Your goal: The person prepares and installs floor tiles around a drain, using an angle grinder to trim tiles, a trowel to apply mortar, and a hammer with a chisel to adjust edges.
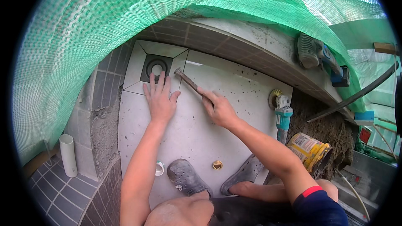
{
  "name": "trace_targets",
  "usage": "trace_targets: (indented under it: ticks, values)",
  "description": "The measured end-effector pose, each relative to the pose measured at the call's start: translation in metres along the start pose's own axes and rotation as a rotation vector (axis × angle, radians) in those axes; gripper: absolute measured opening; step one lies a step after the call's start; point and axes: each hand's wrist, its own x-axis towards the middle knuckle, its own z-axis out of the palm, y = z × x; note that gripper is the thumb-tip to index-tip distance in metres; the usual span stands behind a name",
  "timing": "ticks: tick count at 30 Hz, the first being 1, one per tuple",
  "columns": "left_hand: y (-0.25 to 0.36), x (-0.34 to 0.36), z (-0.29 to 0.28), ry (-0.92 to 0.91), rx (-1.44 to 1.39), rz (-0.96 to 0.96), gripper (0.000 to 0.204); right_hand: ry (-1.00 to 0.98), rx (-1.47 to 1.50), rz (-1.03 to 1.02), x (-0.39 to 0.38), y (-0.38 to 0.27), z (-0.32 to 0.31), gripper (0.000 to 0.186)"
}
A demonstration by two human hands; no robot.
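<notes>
My left hand (161, 102) lies flat with its fingers spread, the fingertips over the near edge of a square dark floor drain (147, 60) with a round pale centre. Cut light tile pieces (163, 50) frame the drain in a square. My right hand (218, 108) is closed around the handle of a hammer (188, 80). The hammer's head end is just right of the drain, over the cut tile edge. Under both hands spreads a large light floor tile (222, 138) dotted with dark specks.
A teal angle grinder (283, 119) with a wire wheel lies at the tile's right edge, near a yellow bucket (307, 148). Another power tool (326, 60) rests on the ledge. A brass ring (217, 165), white ring (159, 168) and white pipe (68, 155) are nearby. Green netting (104, 21) hangs overhead.
</notes>
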Motion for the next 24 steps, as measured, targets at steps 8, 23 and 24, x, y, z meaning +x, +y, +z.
trace_targets:
  ticks: [8,23,24]
  values:
    - [0.002,0.003,0.003,-0.041,0.048,0.018,0.061,0.019,0.002,-0.009,0.003,0.008,0.001,0.037]
    - [0.057,0.061,0.022,-0.307,0.01,0.237,0.095,0.258,0.15,0.12,-0.001,0.016,-0.015,0.041]
    - [0.056,0.049,0.024,-0.325,-0.009,0.268,0.095,0.24,0.127,0.087,0.002,0.018,-0.015,0.04]
